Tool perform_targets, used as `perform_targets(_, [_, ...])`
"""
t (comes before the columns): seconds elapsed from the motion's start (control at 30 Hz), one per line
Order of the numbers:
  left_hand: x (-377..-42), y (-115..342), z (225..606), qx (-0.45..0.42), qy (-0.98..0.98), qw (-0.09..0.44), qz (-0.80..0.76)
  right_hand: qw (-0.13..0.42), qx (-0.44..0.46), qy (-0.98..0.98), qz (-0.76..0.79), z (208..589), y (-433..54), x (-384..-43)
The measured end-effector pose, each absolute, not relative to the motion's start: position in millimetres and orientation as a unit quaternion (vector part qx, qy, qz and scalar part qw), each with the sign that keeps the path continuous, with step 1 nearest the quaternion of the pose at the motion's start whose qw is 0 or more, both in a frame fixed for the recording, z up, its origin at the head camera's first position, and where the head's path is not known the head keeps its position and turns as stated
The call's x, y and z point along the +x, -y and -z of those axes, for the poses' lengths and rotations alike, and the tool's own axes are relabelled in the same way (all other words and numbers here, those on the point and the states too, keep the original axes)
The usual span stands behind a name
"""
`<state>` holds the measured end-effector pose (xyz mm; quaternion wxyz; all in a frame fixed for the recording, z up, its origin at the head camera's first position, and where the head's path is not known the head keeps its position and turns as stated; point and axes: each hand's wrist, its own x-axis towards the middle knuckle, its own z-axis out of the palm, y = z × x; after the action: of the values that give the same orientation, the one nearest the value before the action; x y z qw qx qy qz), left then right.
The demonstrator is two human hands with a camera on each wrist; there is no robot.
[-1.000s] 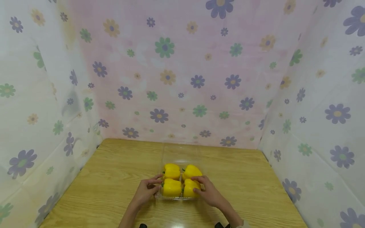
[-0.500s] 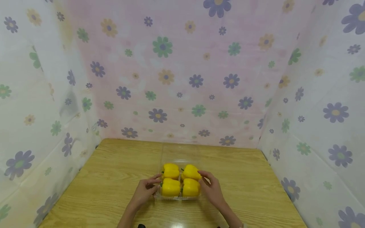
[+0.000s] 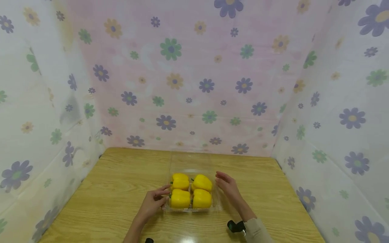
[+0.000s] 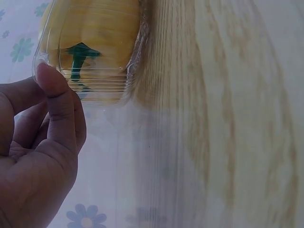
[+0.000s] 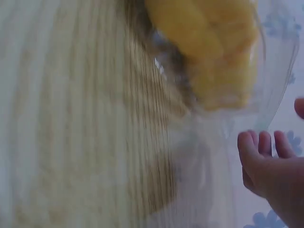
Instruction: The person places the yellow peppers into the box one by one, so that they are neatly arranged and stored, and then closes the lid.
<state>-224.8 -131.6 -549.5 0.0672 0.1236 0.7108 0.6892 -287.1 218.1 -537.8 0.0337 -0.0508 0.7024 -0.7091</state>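
Note:
A clear plastic clamshell container (image 3: pixel 189 210) stands on the table with its lid (image 3: pixel 190 162) raised at the back. Inside lie yellow bell peppers in two rows, among them a front-left one (image 3: pixel 180 199), a front-right one (image 3: pixel 202 199) and a back-right one (image 3: pixel 202 183). My left hand (image 3: pixel 152 202) pinches the container's left rim; in the left wrist view its fingertips (image 4: pixel 52 78) meet the rim beside a pepper's green stem (image 4: pixel 78 59). To the right of the container my right hand (image 3: pixel 230 189) hangs apart from it, fingers loosely extended, holding nothing.
The wood-grain table (image 3: pixel 121 179) carries the container near its front middle. Flower-printed cloth (image 3: pixel 188 84) encloses the back and both sides. A black strap-like piece (image 3: pixel 236 226) sits by the right wrist.
My right hand has left the front-right pepper and moved right and back, away from the container. The left hand keeps its place on the rim. The view has shifted slightly.

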Motion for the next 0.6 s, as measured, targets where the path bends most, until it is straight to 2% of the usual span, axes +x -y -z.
perform_targets(0.13, [-224, 133, 548, 0.12, -0.71, 0.069, -0.69, 0.092, -0.067, -0.691, 0.714, 541, -220, -302])
perform_targets(0.23, [-224, 133, 549, 0.118, -0.71, 0.071, -0.691, 0.115, -0.09, -0.698, 0.701, 543, -223, -311])
perform_targets(0.6, [-225, 130, 547, 0.102, -0.719, 0.065, -0.684, 0.126, -0.095, -0.723, 0.673, 539, -224, -338])
